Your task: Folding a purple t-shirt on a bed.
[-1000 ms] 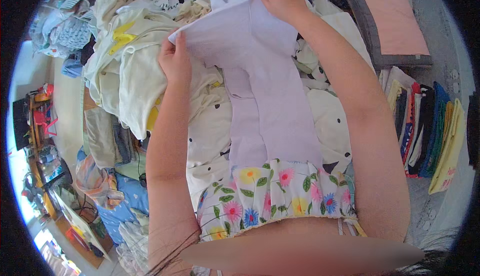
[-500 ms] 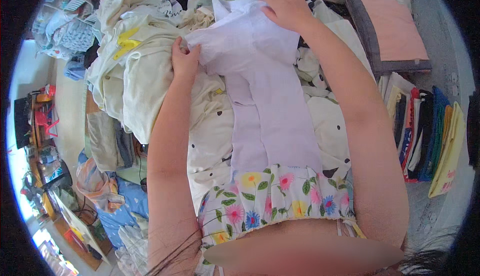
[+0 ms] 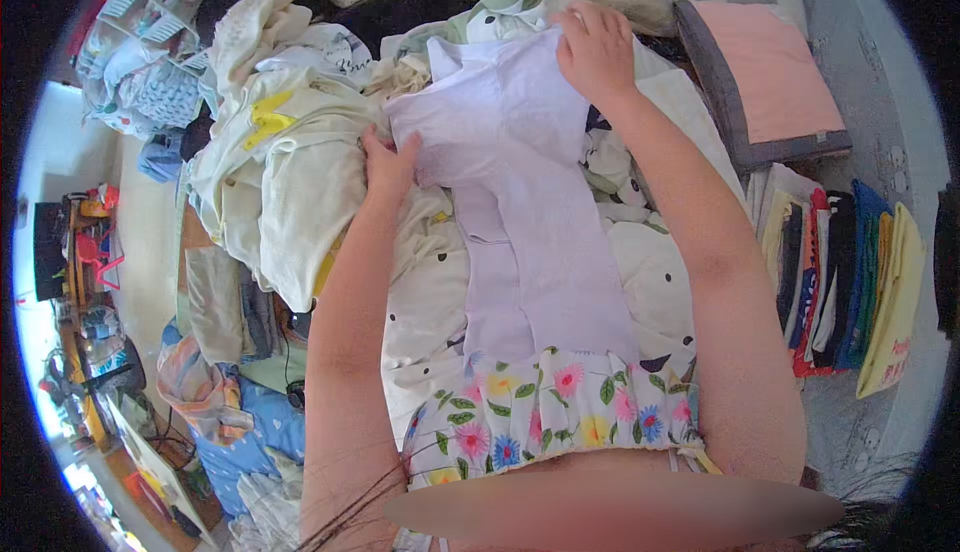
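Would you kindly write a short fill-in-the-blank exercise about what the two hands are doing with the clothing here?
1. Both hands grip a pale ____ garment.
2. The right hand holds the garment's ____ edge.
3. The left hand lies next to a heap of ____ clothes.
4. Folded clothes stand in a row on the person's ____ side.

Missing words: lilac; far; cream; right

- A garment [image 3: 540,222] lies spread on a bedsheet [image 3: 430,302], running from the person's lap away toward a pile of clothes [image 3: 290,172].
- The left hand [image 3: 388,164] rests on the garment's left edge, beside the pile.
- The right hand [image 3: 597,50] lies on the garment's far right corner.
- A cushion [image 3: 770,82] sits right of that hand.
- A row of folded clothes [image 3: 850,282] lies near the cushion, right of the right forearm.
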Demonstrator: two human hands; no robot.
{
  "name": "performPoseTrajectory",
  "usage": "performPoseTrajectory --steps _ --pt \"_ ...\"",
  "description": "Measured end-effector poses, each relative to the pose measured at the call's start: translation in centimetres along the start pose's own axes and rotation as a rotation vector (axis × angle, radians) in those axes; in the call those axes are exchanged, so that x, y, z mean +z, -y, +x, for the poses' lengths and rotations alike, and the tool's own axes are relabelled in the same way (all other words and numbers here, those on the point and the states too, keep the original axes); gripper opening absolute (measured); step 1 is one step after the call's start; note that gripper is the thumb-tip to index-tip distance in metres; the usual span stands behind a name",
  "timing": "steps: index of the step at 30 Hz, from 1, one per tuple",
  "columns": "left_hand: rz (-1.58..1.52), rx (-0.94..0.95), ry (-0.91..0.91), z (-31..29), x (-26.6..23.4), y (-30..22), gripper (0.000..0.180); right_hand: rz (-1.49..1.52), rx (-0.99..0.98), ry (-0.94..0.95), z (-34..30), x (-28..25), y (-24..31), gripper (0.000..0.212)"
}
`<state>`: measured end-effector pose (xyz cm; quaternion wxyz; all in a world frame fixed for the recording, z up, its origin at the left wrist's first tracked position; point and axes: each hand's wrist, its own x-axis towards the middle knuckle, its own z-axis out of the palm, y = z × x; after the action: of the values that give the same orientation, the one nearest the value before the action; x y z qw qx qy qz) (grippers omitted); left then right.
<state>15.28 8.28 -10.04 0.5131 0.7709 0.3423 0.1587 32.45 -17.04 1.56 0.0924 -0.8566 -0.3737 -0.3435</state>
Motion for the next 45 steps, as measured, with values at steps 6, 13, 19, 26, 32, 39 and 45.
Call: performPoseTrajectory --steps 6,13,19,26,32,39,45 --pt "0.144 -0.130 0.349 -2.7 -0.6 -1.2 0.070 -0.146 0.138 0.281 -7.5 -1.5 -5.7 0.038" --pt "0.486 0.394 0.036 -2.5 -1.0 2.6 0.062 0.776 0.712 0.409 -6.5 1.5 -7.3 0.047" --pt "0.313 0.090 0.259 -6.4 -3.0 -2.8 0.061 0.859 0.805 0.334 -2.7 3.1 -5.4 0.047" --pt "0.716 0.154 0.383 -10.0 -4.2 -5.4 0.059 1.394 1.034 0.243 -1.1 3.2 -4.0 0.036" --pt "0.640 0.219 0.335 -9.0 -3.8 -4.5 0.053 1.666 1.202 0.398 -0.7 1.8 -3.3 0.024" --pt "0.511 0.764 0.106 -2.1 0.8 -8.5 0.051 1.453 0.734 0.310 -1.2 2.6 -4.9 0.028" --pt "0.567 0.867 0.168 2.6 4.9 -9.6 0.051 0.767 0.420 0.304 0.9 -0.3 -5.3 0.020"
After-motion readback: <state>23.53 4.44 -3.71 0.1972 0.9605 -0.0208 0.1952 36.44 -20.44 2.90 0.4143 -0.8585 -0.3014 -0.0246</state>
